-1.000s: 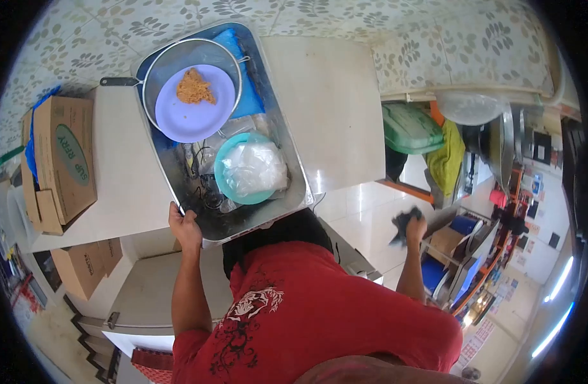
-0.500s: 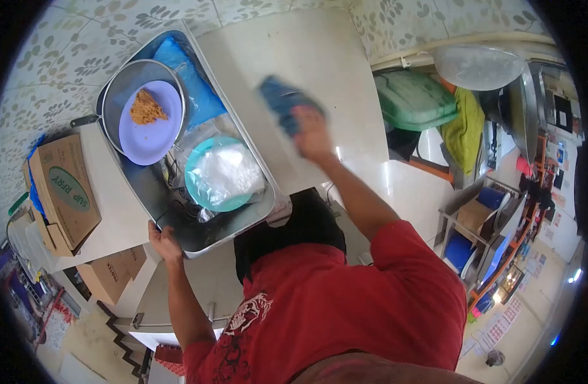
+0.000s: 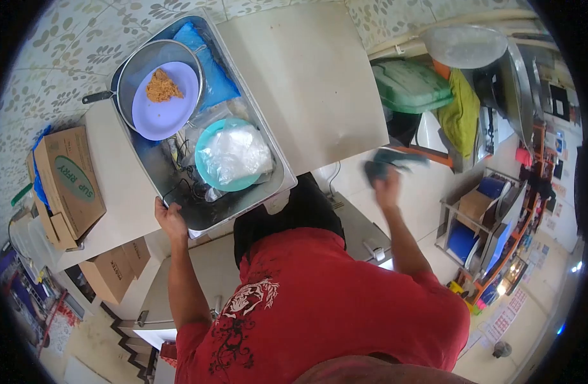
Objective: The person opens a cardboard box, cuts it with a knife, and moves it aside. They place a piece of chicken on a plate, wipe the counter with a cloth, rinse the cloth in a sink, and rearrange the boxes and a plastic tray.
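My left hand [image 3: 172,218] is closed on the near-left rim of a large metal tray [image 3: 201,216]. Off the counter's right edge, my right hand [image 3: 388,187] grips a dark blue-grey cloth [image 3: 384,165], blurred by motion. Inside the tray sits a round metal pan or strainer [image 3: 129,72] with a black handle. A lilac plate [image 3: 158,123] lies in it, holding a crumbly orange-brown heap [image 3: 162,86]. Beside these are a blue plastic packet [image 3: 214,83], a teal bowl [image 3: 207,173] with a clear plastic bag [image 3: 235,150] in it, and some dark cables.
The pale counter [image 3: 300,83] runs along a leaf-patterned tile wall. A cardboard box [image 3: 70,179] stands at left, another box [image 3: 115,272] lower down. At right are a green lidded tub [image 3: 412,86], a yellow-green cloth [image 3: 459,115] and a rack [image 3: 476,217].
My right hand has moved with the cloth from the countertop toward me and right, past the counter's edge. My left hand stays on the tray rim. The whole view has shifted slightly.
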`<state>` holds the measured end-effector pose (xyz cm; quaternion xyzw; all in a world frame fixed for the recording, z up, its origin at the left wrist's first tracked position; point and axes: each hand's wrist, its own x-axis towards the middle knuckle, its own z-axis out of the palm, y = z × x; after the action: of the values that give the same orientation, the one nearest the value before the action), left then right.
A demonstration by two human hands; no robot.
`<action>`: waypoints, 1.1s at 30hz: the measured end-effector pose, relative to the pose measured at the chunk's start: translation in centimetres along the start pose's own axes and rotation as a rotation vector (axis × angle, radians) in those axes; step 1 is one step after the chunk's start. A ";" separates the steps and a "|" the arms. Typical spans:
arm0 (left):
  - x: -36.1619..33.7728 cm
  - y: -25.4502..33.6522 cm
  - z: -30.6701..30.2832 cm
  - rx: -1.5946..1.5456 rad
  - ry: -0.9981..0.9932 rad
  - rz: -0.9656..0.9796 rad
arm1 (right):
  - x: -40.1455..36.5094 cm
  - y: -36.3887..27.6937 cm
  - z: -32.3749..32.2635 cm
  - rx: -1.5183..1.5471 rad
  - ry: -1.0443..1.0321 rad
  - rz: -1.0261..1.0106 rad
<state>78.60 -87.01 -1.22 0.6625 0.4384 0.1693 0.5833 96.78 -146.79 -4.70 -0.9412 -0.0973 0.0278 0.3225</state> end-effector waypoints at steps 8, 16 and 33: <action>0.9 1.5 1.2 0.187 0.018 0.088 | 10.4 -15.1 17.5 -0.334 -0.486 -0.447; 0.2 0.9 0.5 0.043 -0.035 0.035 | 10.5 16.4 -4.5 -0.366 -0.019 0.670; 0.1 2.2 1.9 0.070 0.046 0.087 | 22.4 -15.3 17.1 -0.564 -0.431 -0.558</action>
<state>80.95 -88.00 0.27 0.6970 0.4280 0.1943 0.5416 114.22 -120.18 -8.65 -0.9028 -0.4159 0.1077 0.0210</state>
